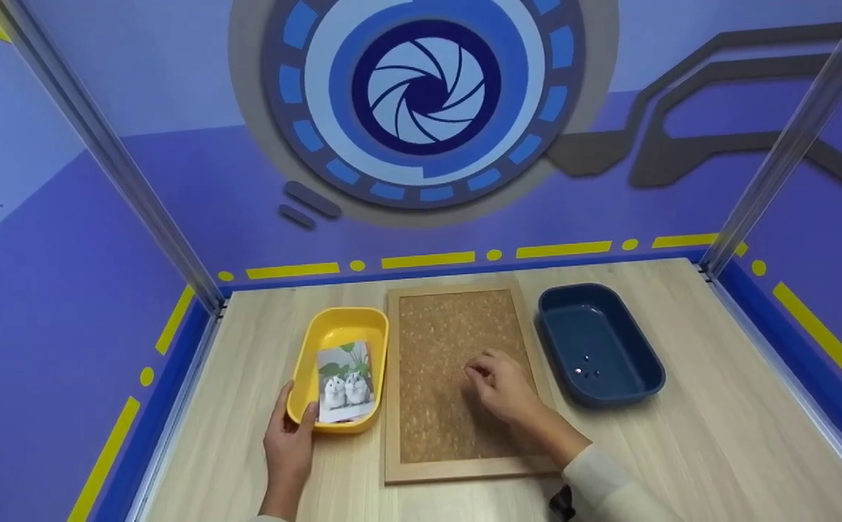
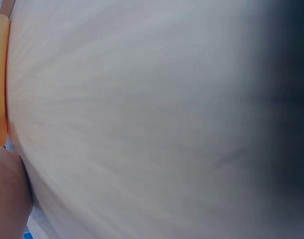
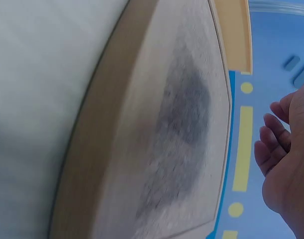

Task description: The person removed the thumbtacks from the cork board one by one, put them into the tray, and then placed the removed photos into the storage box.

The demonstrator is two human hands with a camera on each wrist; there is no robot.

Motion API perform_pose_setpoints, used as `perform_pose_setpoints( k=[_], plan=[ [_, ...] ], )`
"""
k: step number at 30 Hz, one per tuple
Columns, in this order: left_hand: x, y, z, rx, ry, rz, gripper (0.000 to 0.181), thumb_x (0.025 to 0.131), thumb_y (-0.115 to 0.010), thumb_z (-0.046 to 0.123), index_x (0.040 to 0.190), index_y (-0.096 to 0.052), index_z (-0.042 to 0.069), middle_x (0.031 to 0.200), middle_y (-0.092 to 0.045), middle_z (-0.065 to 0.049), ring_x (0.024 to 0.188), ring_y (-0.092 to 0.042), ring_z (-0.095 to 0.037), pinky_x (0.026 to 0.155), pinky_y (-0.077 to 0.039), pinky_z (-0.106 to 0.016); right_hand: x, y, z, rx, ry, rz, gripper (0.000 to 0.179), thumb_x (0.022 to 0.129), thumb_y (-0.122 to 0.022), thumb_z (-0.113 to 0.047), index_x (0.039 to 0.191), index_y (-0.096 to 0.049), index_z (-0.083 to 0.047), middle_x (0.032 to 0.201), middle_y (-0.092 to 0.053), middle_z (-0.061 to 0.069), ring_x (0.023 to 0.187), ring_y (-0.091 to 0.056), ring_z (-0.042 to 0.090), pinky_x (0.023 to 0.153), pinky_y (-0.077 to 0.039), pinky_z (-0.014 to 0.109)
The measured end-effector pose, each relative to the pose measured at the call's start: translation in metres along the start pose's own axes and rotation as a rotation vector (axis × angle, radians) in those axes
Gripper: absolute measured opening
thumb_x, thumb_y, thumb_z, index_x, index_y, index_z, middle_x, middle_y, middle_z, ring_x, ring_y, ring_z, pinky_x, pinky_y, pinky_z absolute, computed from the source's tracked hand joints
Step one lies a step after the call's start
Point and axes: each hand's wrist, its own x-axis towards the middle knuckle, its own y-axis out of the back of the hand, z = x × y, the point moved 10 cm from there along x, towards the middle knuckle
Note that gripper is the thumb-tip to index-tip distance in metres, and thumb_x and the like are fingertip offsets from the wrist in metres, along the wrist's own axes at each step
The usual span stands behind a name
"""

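My left hand (image 1: 290, 442) grips the near left corner of a yellow tray (image 1: 384, 319), thumb over the rim and fingers along the outside. Inside the tray lie photo cards, the top one a card with two small furry animals and green leaves (image 1: 346, 383). Over the right half of a wood-framed cork board (image 1: 435, 420), my right hand (image 1: 500, 388) has its fingers curled, with thumb and forefinger tips together. I cannot tell whether something tiny is between them. The right wrist view shows the curled fingers (image 3: 273, 142) above the board and its shadow.
Right of the board stands a dark blue tray (image 1: 551, 312) with several small shiny pieces (image 1: 586, 368) near its front end. All of this is on a light wooden table (image 1: 225, 406), bounded by printed blue panels (image 1: 196, 196) at the back and sides.
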Motion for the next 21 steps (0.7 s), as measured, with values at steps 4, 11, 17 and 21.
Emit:
perform_pose_setpoints(
  k=[4,11,17,21],
  plan=[
    [0.001,0.0,0.002,-0.001,-0.012,0.001,0.067,0.098,-0.059,0.04,0.157,-0.026,0.037,0.164,-0.03,0.004,0.149,-0.034,-0.021,0.117,-0.039,-0.043,-0.006,0.007,0.006,-0.018,-0.013,0.001,0.005,0.091,-0.07,-0.012,0.087,-0.073,-0.013,0.083,-0.061,-0.01,0.078,-0.057,0.004,0.068,-0.052,0.022],
    [-0.001,0.006,-0.003,0.015,0.016,-0.011,0.07,0.098,-0.059,0.044,0.157,-0.022,0.039,0.166,-0.026,0.002,0.152,-0.029,-0.024,0.12,-0.035,-0.045,-0.017,0.01,0.0,-0.035,0.04,0.014,0.004,0.089,-0.071,-0.009,0.086,-0.073,-0.012,0.086,-0.062,-0.007,0.08,-0.058,0.006,0.068,-0.053,0.023],
    [-0.005,0.011,-0.009,0.004,0.076,-0.021,0.073,0.098,-0.057,0.047,0.158,-0.017,0.041,0.167,-0.023,0.002,0.152,-0.028,-0.025,0.12,-0.034,-0.046,-0.019,0.018,-0.002,-0.025,0.06,0.023,0.006,0.09,-0.07,-0.008,0.088,-0.072,-0.013,0.087,-0.061,-0.007,0.081,-0.058,0.005,0.069,-0.054,0.023],
    [-0.007,0.012,-0.004,-0.03,0.08,-0.028,0.073,0.098,-0.057,0.047,0.158,-0.017,0.039,0.167,-0.022,0.002,0.153,-0.025,-0.024,0.122,-0.032,-0.046,-0.017,0.027,0.003,-0.035,0.008,0.031,0.005,0.091,-0.07,-0.012,0.088,-0.073,-0.015,0.087,-0.061,-0.012,0.08,-0.06,0.003,0.067,-0.055,0.023]
  ],
)
